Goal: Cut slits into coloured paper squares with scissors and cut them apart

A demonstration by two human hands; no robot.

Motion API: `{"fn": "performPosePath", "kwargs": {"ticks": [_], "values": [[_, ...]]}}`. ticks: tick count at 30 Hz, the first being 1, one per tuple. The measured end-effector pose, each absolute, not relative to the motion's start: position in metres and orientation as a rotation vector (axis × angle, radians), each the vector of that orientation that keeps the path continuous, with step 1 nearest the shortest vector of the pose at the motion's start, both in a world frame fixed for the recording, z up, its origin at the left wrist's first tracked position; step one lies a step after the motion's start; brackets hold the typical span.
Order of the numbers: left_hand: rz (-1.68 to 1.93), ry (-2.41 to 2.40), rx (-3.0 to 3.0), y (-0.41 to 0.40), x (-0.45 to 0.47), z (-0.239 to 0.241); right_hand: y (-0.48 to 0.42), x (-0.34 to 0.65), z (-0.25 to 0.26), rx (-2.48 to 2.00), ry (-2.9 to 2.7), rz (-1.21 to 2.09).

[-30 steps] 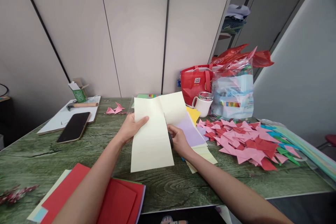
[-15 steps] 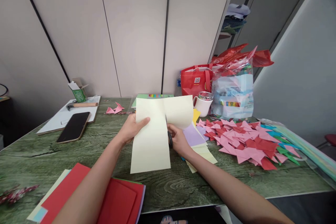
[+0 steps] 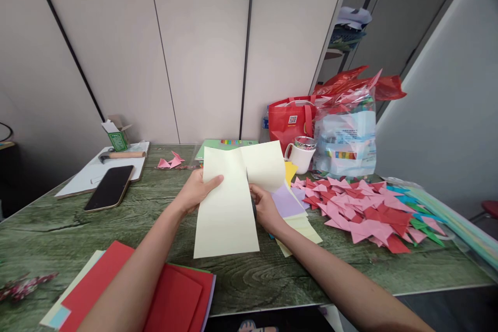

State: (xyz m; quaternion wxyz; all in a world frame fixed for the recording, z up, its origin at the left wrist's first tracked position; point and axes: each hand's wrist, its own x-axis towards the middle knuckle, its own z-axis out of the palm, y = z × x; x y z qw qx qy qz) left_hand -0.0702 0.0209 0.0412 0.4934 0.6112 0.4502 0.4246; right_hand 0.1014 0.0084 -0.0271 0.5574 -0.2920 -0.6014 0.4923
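A pale yellow sheet of paper (image 3: 227,207) is held up over the green wood-grain table (image 3: 46,233). My left hand (image 3: 196,191) pinches its left edge, thumb on the front. My right hand (image 3: 266,208) is closed round dark-handled scissors (image 3: 253,208), mostly hidden behind the sheet. A slit runs up the middle of the paper, and the upper right flap (image 3: 266,165) leans away to the right. Below my right hand lie purple (image 3: 287,201) and yellow sheets (image 3: 301,225).
A heap of pink and red folded triangles (image 3: 361,212) lies to the right. A white mug (image 3: 301,154), a red bag (image 3: 290,119) and a clear plastic bag (image 3: 346,135) stand behind. A phone (image 3: 109,188) on a white board is at left. Red sheets (image 3: 171,295) lie near me.
The slit in the yellow sheet has run further up, and the right flap has swung and drooped a little. Both hands stay nearly in place.
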Motion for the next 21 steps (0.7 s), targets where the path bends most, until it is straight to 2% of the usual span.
{"fn": "performPosePath", "kwargs": {"ticks": [21], "values": [[1.045,1.078,1.483,0.023,-0.0718,0.0391,0.0065,0.1011,-0.0238,-0.7,-1.387,1.178]]}}
